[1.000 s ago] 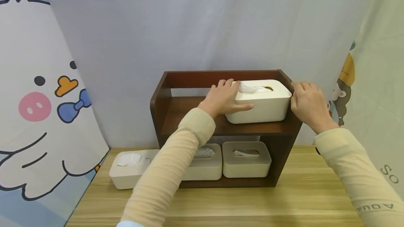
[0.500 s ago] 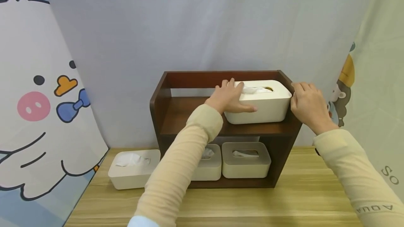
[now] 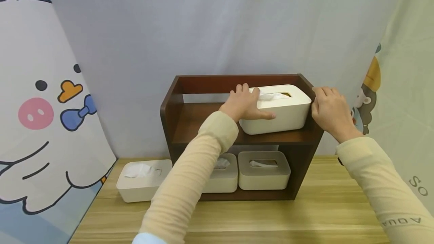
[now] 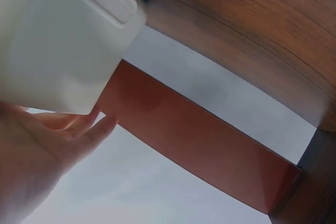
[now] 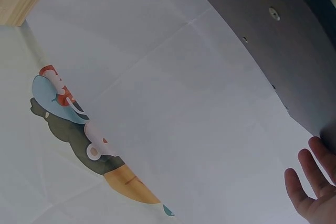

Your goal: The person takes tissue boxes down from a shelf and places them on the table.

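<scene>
On the upper level of a dark brown wooden shelf (image 3: 190, 125), a white tissue box (image 3: 288, 118) sits slightly askew, its left end nearer the front. My left hand (image 3: 242, 104) grips that end, thumb along the front face and fingers over the top, partly covering the white tissue (image 3: 271, 96). The left wrist view shows the fingers of the left hand (image 4: 50, 142) along the edge of the box (image 4: 63, 45). My right hand (image 3: 332, 112) holds the top of the shelf's right side panel, beside the box; in the right wrist view the fingers (image 5: 310, 171) are near the panel (image 5: 262, 40).
On the lower level stand two tissue boxes, one in the middle (image 3: 222, 183) partly behind my left arm and one at the right (image 3: 264, 182). Another tissue box (image 3: 137, 193) sits on the wooden table (image 3: 264, 221), left of the shelf. Grey cloth (image 3: 220, 25) hangs behind.
My left hand has shifted right along the box. The box's left end has swung a little toward the front. My right hand stays at the side panel.
</scene>
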Motion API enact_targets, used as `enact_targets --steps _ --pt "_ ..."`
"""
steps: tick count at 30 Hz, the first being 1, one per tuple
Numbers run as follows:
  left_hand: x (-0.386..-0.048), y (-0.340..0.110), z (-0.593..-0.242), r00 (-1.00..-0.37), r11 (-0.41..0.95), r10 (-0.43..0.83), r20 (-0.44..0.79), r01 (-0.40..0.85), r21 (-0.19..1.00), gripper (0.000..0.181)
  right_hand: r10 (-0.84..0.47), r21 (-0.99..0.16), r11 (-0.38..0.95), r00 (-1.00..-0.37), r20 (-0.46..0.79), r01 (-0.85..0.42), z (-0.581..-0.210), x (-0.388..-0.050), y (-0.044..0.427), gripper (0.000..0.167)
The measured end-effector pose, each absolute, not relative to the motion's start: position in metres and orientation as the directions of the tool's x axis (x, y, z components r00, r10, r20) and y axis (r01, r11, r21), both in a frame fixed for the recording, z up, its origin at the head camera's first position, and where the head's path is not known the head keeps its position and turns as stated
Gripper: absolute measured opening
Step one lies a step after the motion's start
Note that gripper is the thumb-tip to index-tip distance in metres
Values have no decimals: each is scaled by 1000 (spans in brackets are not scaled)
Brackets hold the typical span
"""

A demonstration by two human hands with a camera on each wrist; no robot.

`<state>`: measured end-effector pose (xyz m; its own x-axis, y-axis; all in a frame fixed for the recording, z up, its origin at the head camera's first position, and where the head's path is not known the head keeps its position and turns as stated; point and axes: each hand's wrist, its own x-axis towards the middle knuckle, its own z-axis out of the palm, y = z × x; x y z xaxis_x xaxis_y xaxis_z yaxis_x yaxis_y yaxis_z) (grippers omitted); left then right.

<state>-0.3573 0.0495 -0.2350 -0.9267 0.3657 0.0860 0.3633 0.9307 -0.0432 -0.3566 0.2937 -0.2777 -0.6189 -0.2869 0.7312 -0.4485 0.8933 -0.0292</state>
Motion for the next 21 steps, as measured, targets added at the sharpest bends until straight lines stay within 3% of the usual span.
enact_targets --steps 8,15,21 --pt "-351 48 -227 -937 936 348 16 347 -53 103 -292 -29 890 -619 729 -454 -277 -356 293 32" --pt "-351 53 -226 -920 918 392 4 391 -68 92 -297 -20 888 -607 737 -459 -276 -357 293 32" --pt "-355 57 -228 -928 928 372 -9 372 -5 93 -302 -22 886 -611 732 -463 -276 -356 293 32"
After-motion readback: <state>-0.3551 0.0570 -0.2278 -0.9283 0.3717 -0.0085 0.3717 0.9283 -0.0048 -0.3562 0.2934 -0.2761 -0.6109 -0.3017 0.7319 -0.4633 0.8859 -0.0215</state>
